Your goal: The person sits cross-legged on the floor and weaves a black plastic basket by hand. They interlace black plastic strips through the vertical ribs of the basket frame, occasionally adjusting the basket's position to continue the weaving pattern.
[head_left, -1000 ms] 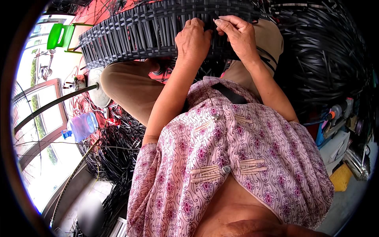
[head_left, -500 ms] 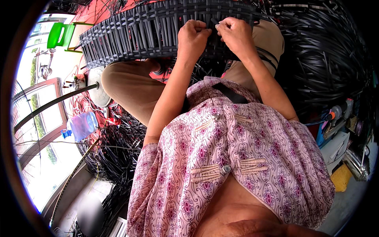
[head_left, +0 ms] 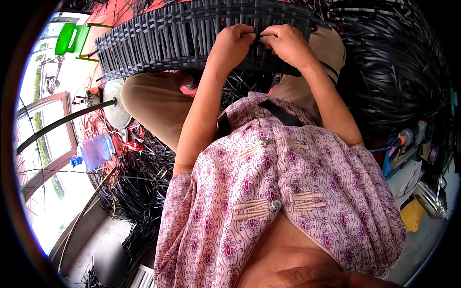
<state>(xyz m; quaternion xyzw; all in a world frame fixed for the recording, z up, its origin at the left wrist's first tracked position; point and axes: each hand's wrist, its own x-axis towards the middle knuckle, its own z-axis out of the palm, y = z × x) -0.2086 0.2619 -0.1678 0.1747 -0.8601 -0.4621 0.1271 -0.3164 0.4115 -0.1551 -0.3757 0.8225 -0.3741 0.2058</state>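
Red floor (head_left: 108, 17) spread ahead and to the left of the hands, with a green chair (head_left: 63, 41) well out to the left of the left hand (head_left: 232, 44). Directly under both hands lay the woven panel (head_left: 158, 41), made of dark strips, its long body running leftward from them. Its far edge curved ahead of the fingers, its near edge passed close by the wrists, its left end sat well away from the left hand, and its right end lay just beside the right hand (head_left: 287, 44).

The left hand was narrow, thumb and fingers drawn together against the panel; the right hand was pinched likewise, tips facing the left's across a slim gap. Whether either held a strip, I could not tell.

To the left of the left hand the slats stretched uncovered, giving sideways room. On the right hand's other side, room was tighter: the right knee (head_left: 329, 50) stood close, then a heap of black strips (head_left: 384, 72). Behind the left hand, nearer the body, was the left knee (head_left: 146, 93), touching or nearly touching the panel's near edge.
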